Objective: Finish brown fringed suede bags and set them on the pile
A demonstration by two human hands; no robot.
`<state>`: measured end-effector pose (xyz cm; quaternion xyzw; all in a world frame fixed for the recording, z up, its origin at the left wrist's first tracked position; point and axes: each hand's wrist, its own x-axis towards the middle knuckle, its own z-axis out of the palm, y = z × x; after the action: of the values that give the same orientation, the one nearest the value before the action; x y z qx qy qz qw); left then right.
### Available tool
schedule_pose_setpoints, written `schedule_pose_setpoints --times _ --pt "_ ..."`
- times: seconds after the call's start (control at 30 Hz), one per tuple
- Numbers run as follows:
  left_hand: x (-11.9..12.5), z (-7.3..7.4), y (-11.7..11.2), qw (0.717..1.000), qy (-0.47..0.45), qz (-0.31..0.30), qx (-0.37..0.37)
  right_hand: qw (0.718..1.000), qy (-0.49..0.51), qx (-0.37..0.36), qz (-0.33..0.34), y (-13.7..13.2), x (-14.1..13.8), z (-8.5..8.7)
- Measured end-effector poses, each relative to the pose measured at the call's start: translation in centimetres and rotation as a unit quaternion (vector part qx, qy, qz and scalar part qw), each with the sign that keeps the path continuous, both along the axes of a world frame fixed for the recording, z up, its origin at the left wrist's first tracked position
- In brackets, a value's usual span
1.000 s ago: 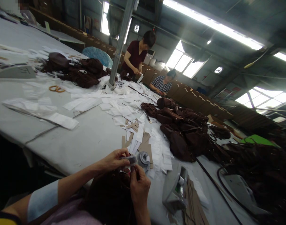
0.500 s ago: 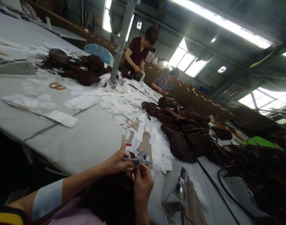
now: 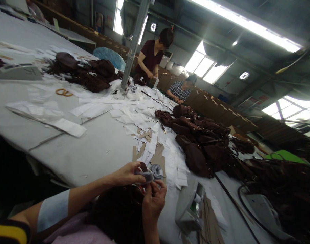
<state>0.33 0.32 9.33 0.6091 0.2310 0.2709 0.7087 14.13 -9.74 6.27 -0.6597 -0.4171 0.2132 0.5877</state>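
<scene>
My left hand [image 3: 128, 173] is closed around a brown strap [image 3: 143, 166] with a grey, soft-looking wrapping [image 3: 148, 176] bent round it. My right hand [image 3: 154, 198] is closed too, thumb and fingers pinched together at the lower edge of that wrapping. Just beyond the fingers a coiled grey bundle [image 3: 157, 171] rests on the papers; whether it joins the wrapped strap I cannot tell. Below my hands, against my body, lies a dark brown bag [image 3: 116, 211], its lower part lost in shadow.
White paper strips and brown card strips [image 3: 158, 156] litter the table [image 3: 94, 152]. Brown bags [image 3: 195, 149] are heaped on the right. A grey tape dispenser [image 3: 189, 203] stands near my right hand. A metal post [image 3: 134, 44] rises mid-table. Two co-workers [image 3: 151, 57] are across it.
My left fingers, raised and spread before, have come down and curled at the brown strap end. My right hand stays by the grey wrapping. The whole view has shifted slightly.
</scene>
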Motion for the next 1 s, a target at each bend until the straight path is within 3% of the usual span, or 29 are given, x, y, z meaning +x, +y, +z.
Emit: schedule_pose_setpoints --times 0.23,0.3,0.4,0.63,0.73,0.9,1.0 --pt "-0.1 0.9 -0.1 1.0 0.005 -0.011 0.012 0.999 -0.011 0.005 -0.031 -0.2 -0.7 1.0" --pt "-0.4 1.5 0.0 0.999 0.021 -0.029 0.003 1.0 0.021 0.0 0.002 -0.4 -0.7 1.7" --pt "-0.9 2.1 0.3 0.998 0.038 -0.045 -0.011 0.993 0.054 -0.024 0.103 -0.6 0.0 3.4" --pt "-1.3 2.7 0.7 0.988 0.029 -0.153 0.002 0.969 -0.166 -0.065 0.172 1.4 2.2 7.8" --pt "-1.2 2.6 0.9 0.984 0.035 -0.174 0.004 0.96 -0.179 -0.042 0.21 2.5 1.5 8.2" --pt "-1.0 2.2 1.0 0.986 0.03 -0.161 -0.026 0.971 -0.167 -0.013 0.172 3.2 0.8 7.8" --pt "-1.0 1.7 1.1 0.987 0.017 -0.132 -0.093 0.977 -0.137 -0.033 0.158 3.2 2.1 7.5"
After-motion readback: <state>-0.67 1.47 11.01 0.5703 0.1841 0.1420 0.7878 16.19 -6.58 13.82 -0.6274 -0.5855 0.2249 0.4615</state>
